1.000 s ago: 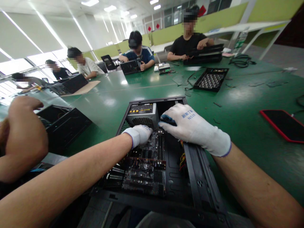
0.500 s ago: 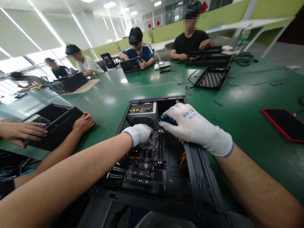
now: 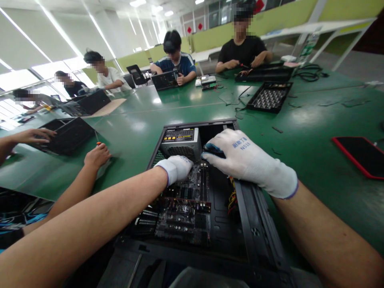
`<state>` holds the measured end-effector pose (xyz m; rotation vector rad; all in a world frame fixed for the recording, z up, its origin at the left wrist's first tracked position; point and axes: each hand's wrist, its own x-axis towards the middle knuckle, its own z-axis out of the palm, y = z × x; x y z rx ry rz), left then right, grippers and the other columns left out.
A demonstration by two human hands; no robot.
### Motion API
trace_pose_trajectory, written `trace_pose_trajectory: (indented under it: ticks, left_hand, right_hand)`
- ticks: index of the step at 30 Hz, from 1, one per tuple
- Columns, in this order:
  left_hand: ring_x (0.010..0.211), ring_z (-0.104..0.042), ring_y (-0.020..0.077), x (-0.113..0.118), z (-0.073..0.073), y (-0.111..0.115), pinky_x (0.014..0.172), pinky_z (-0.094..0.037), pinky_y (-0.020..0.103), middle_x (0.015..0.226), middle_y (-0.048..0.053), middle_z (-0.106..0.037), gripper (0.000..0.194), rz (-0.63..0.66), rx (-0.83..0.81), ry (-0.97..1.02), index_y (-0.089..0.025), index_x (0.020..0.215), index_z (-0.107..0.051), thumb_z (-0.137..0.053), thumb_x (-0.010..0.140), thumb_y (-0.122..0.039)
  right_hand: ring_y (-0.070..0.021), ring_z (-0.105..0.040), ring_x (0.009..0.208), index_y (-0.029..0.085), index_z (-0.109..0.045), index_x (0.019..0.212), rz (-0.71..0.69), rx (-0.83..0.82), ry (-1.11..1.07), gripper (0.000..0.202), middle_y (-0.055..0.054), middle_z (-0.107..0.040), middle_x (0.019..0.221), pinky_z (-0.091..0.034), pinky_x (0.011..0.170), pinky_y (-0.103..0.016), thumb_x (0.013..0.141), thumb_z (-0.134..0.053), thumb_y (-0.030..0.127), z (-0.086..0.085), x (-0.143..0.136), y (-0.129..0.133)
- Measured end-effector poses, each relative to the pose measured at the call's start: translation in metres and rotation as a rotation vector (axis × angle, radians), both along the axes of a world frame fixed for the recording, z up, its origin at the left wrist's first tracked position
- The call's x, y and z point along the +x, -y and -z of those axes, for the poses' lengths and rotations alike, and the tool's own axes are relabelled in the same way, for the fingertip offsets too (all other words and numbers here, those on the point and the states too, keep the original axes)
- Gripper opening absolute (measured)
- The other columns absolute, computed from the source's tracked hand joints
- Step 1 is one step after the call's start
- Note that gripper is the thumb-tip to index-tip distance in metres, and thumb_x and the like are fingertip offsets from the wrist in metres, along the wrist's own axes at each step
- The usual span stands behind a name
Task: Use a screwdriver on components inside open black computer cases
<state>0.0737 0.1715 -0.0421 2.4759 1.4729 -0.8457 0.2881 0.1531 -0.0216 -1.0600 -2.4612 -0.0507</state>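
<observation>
An open black computer case (image 3: 255, 224) lies in front of me, with a motherboard (image 3: 183, 224) on its floor. At its far left corner sits a power supply (image 3: 181, 138) with a yellow-and-black label. My left hand (image 3: 179, 168), in a white glove, is closed low over the upper part of the motherboard, just below the power supply; its fingertips are hidden. My right hand (image 3: 235, 154), gloved in white with blue-coated fingers, reaches over the case's right side. Its fingers curl beside the power supply, and what they hold, if anything, is hidden.
Yellow and black cables (image 3: 232, 200) run inside the case's right side. On the green table (image 3: 138, 124) are a red-edged black tablet-like object (image 3: 360, 156) and a black tray-like part (image 3: 270, 97). At left, a co-worker's hand (image 3: 97, 156) holds an orange-handled screwdriver beside another black case (image 3: 72, 136).
Both my hands stay almost where they were. On the left, the co-worker's case has tipped over and shifted away, and that person's hands have moved slightly.
</observation>
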Motion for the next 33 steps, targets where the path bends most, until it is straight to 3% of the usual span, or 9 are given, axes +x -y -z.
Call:
trace_pose_trajectory:
  ticks: [14, 23, 33]
  left_hand:
    - [0.118, -0.071, 0.0309, -0.0049, 0.0089, -0.0038, 0.104, -0.055, 0.039, 0.126, 0.016, -0.075, 0.038, 0.014, 0.016, 0.01, -0.016, 0.121, -0.074, -0.073, 0.087, -0.033]
    - [0.12, -0.07, 0.0313, -0.004, 0.0099, -0.004, 0.106, -0.054, 0.038, 0.13, 0.017, -0.073, 0.047, 0.018, 0.02, 0.005, -0.016, 0.126, -0.071, -0.076, 0.085, -0.037]
    - [0.122, -0.069, 0.0304, 0.0029, 0.0087, -0.0046, 0.108, -0.053, 0.037, 0.133, 0.016, -0.072, 0.044, 0.027, -0.006, -0.027, -0.016, 0.127, -0.071, -0.076, 0.087, -0.033]
  right_hand:
    - [-0.0304, -0.062, 0.104, 0.015, -0.074, 0.114, 0.014, -0.007, 0.015, 0.043, -0.015, -0.075, 0.111, -0.041, 0.094, -0.041, 0.102, -0.055, 0.051, -0.0031, -0.0009, 0.0014]
    - [-0.031, -0.062, 0.106, 0.014, -0.073, 0.115, 0.012, 0.015, 0.035, 0.045, -0.015, -0.074, 0.112, -0.041, 0.095, -0.041, 0.103, -0.052, 0.052, -0.0012, -0.0001, 0.0012]
    - [-0.0313, -0.062, 0.106, 0.015, -0.073, 0.115, 0.017, 0.005, 0.049, 0.045, -0.015, -0.074, 0.112, -0.041, 0.094, -0.041, 0.103, -0.052, 0.053, -0.0024, -0.0004, 0.0005]
